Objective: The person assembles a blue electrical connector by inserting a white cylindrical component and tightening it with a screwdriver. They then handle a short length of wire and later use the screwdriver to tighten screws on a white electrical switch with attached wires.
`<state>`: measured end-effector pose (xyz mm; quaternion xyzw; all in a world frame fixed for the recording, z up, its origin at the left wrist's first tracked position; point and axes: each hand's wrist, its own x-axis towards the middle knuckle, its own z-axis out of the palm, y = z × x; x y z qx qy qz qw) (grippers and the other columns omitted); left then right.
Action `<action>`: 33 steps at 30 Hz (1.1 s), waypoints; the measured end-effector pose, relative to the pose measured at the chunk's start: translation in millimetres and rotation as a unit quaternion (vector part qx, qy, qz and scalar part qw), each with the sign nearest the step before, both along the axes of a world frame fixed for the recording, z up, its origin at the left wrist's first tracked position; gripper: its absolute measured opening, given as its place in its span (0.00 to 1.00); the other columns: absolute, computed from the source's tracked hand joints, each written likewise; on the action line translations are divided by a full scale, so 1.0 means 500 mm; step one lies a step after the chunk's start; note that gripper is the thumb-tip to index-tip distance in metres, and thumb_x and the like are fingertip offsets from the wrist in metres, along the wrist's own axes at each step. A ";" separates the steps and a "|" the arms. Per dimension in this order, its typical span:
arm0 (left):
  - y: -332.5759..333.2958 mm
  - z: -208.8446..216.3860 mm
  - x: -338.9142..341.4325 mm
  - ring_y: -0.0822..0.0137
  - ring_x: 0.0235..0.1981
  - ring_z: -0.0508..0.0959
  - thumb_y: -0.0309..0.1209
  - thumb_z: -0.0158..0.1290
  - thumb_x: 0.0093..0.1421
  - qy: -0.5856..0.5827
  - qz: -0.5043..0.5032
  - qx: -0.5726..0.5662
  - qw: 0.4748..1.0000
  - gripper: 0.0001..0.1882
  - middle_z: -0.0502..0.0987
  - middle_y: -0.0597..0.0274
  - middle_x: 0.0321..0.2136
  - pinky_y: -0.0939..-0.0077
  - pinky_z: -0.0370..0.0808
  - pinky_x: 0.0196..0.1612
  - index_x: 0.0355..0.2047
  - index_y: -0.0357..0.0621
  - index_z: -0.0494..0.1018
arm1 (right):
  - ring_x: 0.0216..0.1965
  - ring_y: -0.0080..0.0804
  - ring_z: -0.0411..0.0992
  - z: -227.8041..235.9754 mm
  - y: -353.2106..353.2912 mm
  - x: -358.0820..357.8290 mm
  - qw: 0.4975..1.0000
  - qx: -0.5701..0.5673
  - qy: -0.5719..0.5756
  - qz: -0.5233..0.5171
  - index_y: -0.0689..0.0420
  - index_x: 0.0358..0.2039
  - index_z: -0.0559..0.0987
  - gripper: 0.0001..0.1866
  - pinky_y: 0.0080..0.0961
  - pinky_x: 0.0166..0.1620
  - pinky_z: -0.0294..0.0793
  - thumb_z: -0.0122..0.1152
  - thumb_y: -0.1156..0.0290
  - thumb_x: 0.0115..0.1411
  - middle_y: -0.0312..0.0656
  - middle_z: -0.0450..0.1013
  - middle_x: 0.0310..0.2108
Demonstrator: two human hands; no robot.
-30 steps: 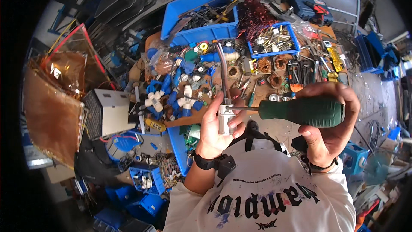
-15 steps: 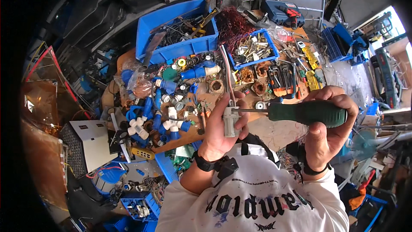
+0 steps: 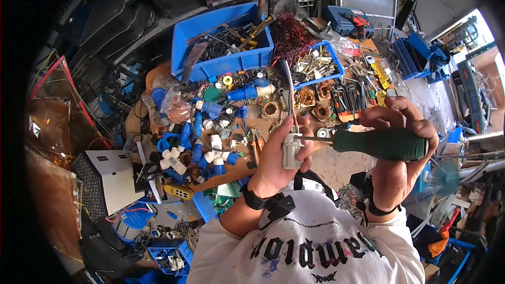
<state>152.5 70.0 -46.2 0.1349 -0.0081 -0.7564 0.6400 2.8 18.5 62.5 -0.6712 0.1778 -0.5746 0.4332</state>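
Observation:
My left hand is closed round a pale grey plastic connector, holding it upright between thumb and fingers. A grey-brown cable rises out of the connector's top. From the right, a screwdriver with a thick dark green handle lies level, its metal shaft reaching to the connector's upper part. The exact seat of its tip is too small to make out. My right hand holds the handle near its butt end, with the upper fingers curled loosely above and the thumb mostly hidden behind it.
Beyond my hands, the wooden table carries blue and white plug parts, a large blue bin of cables and tools, and a smaller blue tray of brass pieces. Reddish wire and hand tools lie at the back right.
My right hand has shifted its grip: the fingers have lifted above the handle and the thumb has moved from the front to behind it. The connector stays in my left hand.

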 end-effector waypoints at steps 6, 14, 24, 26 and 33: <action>0.023 -0.013 0.006 0.76 0.16 0.64 0.45 0.40 0.66 -0.012 -0.001 0.015 1.000 0.18 0.67 0.67 0.24 0.78 0.64 0.12 0.42 0.43 0.68 | 0.40 0.38 0.68 -0.017 0.009 -0.020 0.998 -0.030 0.034 -0.038 0.57 0.49 0.61 0.34 0.33 0.43 0.72 0.70 0.57 0.50 0.49 0.61 0.42; 0.054 0.014 0.013 0.75 0.16 0.64 0.44 0.40 0.66 0.001 0.023 0.012 1.000 0.17 0.65 0.66 0.25 0.78 0.64 0.12 0.42 0.44 0.67 | 0.45 0.46 0.70 0.016 0.025 -0.012 0.993 -0.043 0.006 0.106 0.57 0.52 0.58 0.26 0.41 0.48 0.73 0.59 0.70 0.57 0.58 0.65 0.45; 0.086 -0.001 0.025 0.75 0.16 0.63 0.44 0.40 0.66 0.011 0.020 0.020 1.000 0.17 0.65 0.67 0.24 0.78 0.64 0.12 0.43 0.43 0.67 | 0.41 0.41 0.70 0.005 0.044 -0.003 0.997 -0.049 0.048 0.045 0.56 0.50 0.60 0.32 0.36 0.44 0.73 0.70 0.68 0.50 0.51 0.65 0.40; 0.080 0.003 0.030 0.75 0.16 0.63 0.44 0.41 0.66 -0.005 0.025 0.005 1.000 0.17 0.65 0.67 0.24 0.78 0.64 0.12 0.43 0.43 0.67 | 0.42 0.43 0.71 0.015 0.055 0.013 0.997 -0.015 -0.001 0.079 0.57 0.52 0.59 0.31 0.38 0.45 0.73 0.66 0.71 0.52 0.52 0.66 0.41; 0.080 0.005 0.026 0.76 0.15 0.65 0.43 0.40 0.66 0.002 0.018 0.001 1.000 0.16 0.65 0.67 0.25 0.77 0.64 0.12 0.43 0.44 0.66 | 0.42 0.43 0.70 0.013 0.046 0.008 0.991 -0.075 0.019 0.110 0.56 0.48 0.61 0.30 0.38 0.45 0.73 0.69 0.66 0.50 0.55 0.65 0.42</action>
